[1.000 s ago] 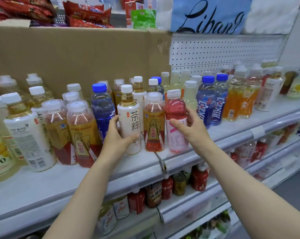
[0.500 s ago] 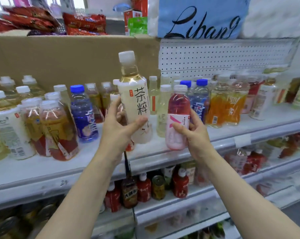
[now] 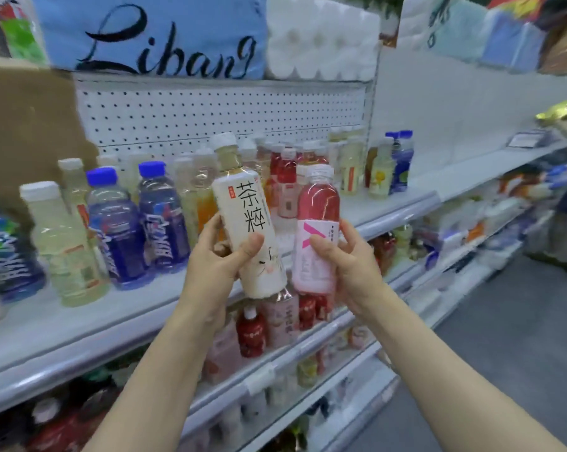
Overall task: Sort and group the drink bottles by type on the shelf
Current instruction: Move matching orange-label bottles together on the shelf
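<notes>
Two bottles held off the shelf (image 3: 79, 318), left hand (image 3: 216, 265) gripping white tea bottle (image 3: 246, 220) tilted, right hand (image 3: 347, 259) gripping pink bottle (image 3: 316, 230) upright, rear bottles blurred, labels unreadable

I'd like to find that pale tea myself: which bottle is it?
Look in front of the white drinks shelf, where two hands hold a bottle each. The tea bottle is in the left hand: tilted, cream label, large black characters, unlike its pink neighbour.

Cream tea btl (image 3: 247, 220) w/ black characters; pink btl (image 3: 315, 230).
</notes>
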`<control>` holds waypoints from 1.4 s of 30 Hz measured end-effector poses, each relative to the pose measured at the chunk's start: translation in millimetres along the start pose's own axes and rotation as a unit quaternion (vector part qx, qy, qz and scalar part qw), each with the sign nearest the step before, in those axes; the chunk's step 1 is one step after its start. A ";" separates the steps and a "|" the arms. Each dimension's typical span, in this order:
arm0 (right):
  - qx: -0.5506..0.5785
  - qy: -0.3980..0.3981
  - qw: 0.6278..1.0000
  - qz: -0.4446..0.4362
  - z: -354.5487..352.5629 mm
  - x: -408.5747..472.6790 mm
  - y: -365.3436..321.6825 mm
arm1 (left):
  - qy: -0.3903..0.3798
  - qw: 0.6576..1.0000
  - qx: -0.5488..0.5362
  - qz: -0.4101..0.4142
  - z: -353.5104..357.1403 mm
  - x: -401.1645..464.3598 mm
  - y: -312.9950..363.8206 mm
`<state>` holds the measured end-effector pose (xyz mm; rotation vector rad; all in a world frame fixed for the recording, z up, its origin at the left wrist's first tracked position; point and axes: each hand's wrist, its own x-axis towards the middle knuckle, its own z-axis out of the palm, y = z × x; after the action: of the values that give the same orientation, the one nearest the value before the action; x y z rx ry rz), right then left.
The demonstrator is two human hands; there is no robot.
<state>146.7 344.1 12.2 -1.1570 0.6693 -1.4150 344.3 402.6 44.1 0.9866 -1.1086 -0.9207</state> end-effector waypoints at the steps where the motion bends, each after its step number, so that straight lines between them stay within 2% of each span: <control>1: -0.001 0.009 1.000 -0.001 -15.2 4.5 -3.7 | -0.006 1.000 0.000 -0.001 16.5 8.4 -5.4; 7: -0.002 0.049 0.999 0.001 -98.7 50.4 -9.2 | -0.014 1.000 -0.003 -0.007 83.3 61.9 -35.6; 14: -0.024 0.058 0.998 -0.011 -175.9 171.2 -14.3 | 0.031 0.999 -0.038 0.012 147.1 156.8 -74.2; 20: -0.087 0.021 0.996 0.007 -212.3 279.3 -16.7 | 0.054 0.998 -0.025 0.020 183.4 218.4 -81.8; 24: -0.118 -0.035 0.992 0.031 -218.6 330.0 6.7 | 0.069 0.997 -0.007 0.028 186.9 229.1 -83.4; 32: -0.167 -0.139 0.975 0.049 -217.2 383.8 37.1 | 0.117 0.992 0.021 0.040 209.6 220.1 -90.5; 34: -0.215 -0.168 0.961 0.042 -217.8 385.7 31.2 | 0.129 0.990 0.024 0.047 227.4 221.0 -93.2; 37: -0.294 -0.154 0.942 -0.049 -225.9 383.2 10.8 | 0.138 0.988 0.033 0.056 263.7 230.8 -103.7; 39: -0.296 -0.084 0.935 -0.177 -240.7 379.9 -10.7 | 0.136 0.988 0.042 0.058 289.3 242.1 -115.3; 42: -0.298 0.044 0.893 -0.334 -274.6 388.8 -48.5 | 0.127 0.989 0.048 0.050 326.5 264.7 -132.1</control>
<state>-77.4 -75.5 63.2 -1.9460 0.8471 -1.9091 66.0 61.1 41.0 1.0844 -0.9835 -0.6455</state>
